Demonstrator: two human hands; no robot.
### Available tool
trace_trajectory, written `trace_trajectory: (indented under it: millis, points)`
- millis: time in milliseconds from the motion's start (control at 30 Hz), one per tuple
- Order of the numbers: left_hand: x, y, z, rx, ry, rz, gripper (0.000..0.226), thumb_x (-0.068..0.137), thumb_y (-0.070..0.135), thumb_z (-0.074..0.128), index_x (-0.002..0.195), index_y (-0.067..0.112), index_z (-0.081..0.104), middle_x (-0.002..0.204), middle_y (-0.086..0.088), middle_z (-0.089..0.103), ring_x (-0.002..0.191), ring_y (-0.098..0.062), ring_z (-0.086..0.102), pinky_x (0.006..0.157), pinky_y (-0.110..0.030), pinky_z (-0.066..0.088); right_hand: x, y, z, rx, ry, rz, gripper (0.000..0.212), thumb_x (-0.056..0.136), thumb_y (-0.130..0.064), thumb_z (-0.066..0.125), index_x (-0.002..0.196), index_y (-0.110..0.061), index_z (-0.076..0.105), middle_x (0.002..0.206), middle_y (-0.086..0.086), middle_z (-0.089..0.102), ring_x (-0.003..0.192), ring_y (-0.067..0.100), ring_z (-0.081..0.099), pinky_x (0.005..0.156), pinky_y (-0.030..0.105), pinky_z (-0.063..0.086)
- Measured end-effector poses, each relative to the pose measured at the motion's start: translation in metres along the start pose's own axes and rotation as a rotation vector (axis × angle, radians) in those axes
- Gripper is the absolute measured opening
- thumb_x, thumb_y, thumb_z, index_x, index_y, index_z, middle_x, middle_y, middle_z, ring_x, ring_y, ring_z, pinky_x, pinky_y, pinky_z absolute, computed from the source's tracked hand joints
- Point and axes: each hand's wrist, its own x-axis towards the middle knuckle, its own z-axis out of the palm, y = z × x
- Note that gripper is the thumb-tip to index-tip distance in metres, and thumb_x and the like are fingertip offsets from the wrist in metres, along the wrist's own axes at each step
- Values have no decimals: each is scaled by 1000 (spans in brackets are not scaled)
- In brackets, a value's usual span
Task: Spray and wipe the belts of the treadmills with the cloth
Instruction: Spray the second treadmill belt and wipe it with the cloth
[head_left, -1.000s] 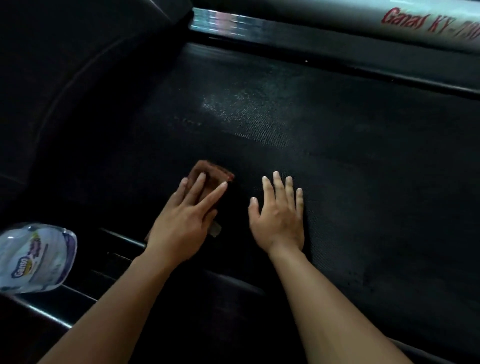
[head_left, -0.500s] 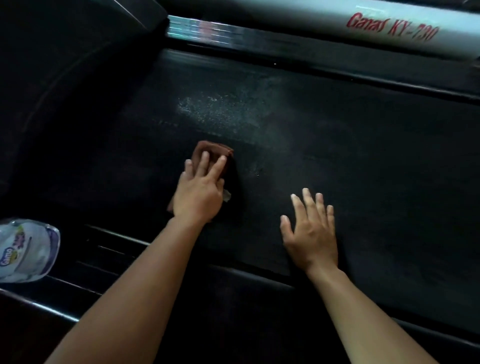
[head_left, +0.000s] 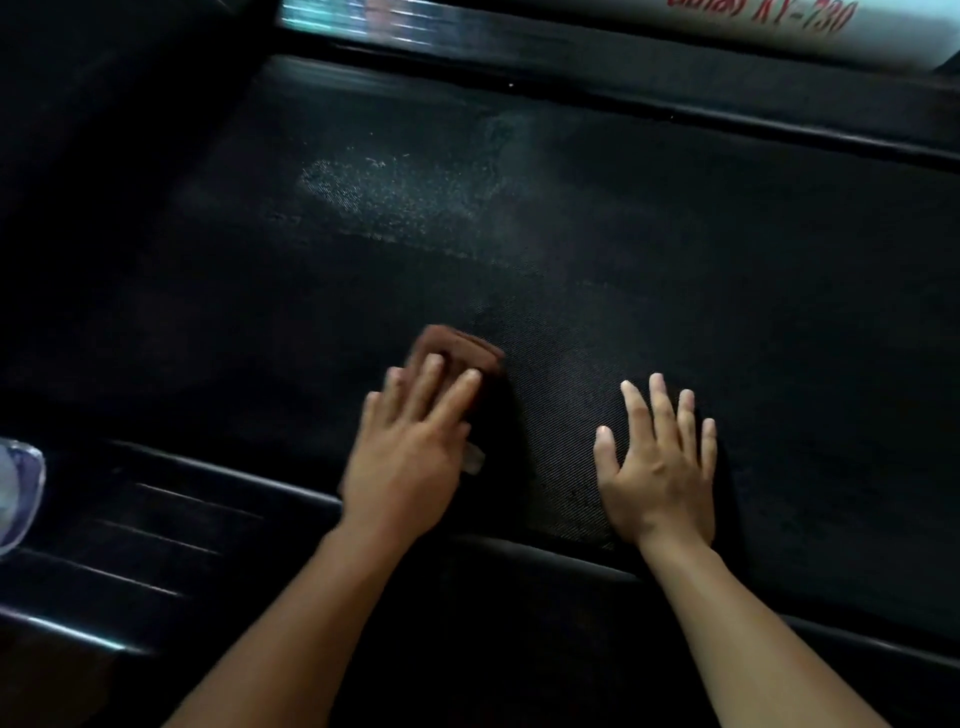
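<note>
Wiping step: left hand (head_left: 410, 457) pressing cloth (head_left: 457, 349) flat-fingered on belt (head_left: 675, 249); right hand (head_left: 657, 467) bracing, fingers spread. Next, likely reaching misted patch (head_left: 395, 197).

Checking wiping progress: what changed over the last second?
The left hand pushed the cloth away toward the speckled patch, then drew it back toward the person, still pressing it flat. The right hand stayed flat on the belt; the bottle stayed at the left.
</note>
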Motion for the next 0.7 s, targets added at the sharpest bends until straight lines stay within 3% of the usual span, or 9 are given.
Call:
trace_trajectory:
  millis: [167, 300, 467, 633, 700]
  points:
    - [19, -97, -43, -57, 11, -337, 57, 105, 39, 40, 157, 44, 18, 169, 1, 7, 154, -36, 5, 124, -50, 9, 1, -1, 0, -1, 2, 1, 68, 92, -56, 21, 154, -29, 29, 166, 1, 14, 153, 27, 6, 123, 51, 2]
    - [30, -98, -49, -46, 3, -388, 57, 106, 40, 34, 157, 46, 10, 169, 4, 0, 155, -31, -2, 125, -44, 6, 2, -1, 0, -8, 4, 4, 68, 91, -56, 22, 153, -29, 29, 166, 0, 15, 153, 26, 5, 123, 50, 2]
    - [30, -40, -31, 44, 28, -212, 58, 106, 37, 36, 159, 38, 13, 168, -4, 6, 154, -33, 2, 123, -35, 0, 2, -1, 0, -1, 4, 10, 67, 91, -55, 25, 153, -29, 29, 165, 0, 15, 153, 26, 6, 123, 50, 1]
    - [27, 47, 3, 22, -46, 89, 60, 95, 43, 28, 155, 42, 26, 166, -4, 21, 152, -39, 17, 121, -49, 24, 3, -1, 0, 13, 13, 14, 68, 89, -55, 26, 152, -29, 32, 165, 0, 17, 152, 26, 8, 122, 50, 2]
    - [20, 73, 9, 9, -106, 184, 65, 90, 47, 17, 155, 44, 23, 167, 0, 17, 153, -38, 13, 121, -50, 22, 4, 0, 0, 14, 17, 17, 70, 87, -57, 24, 152, -30, 33, 165, -1, 18, 152, 26, 8, 122, 50, 3]
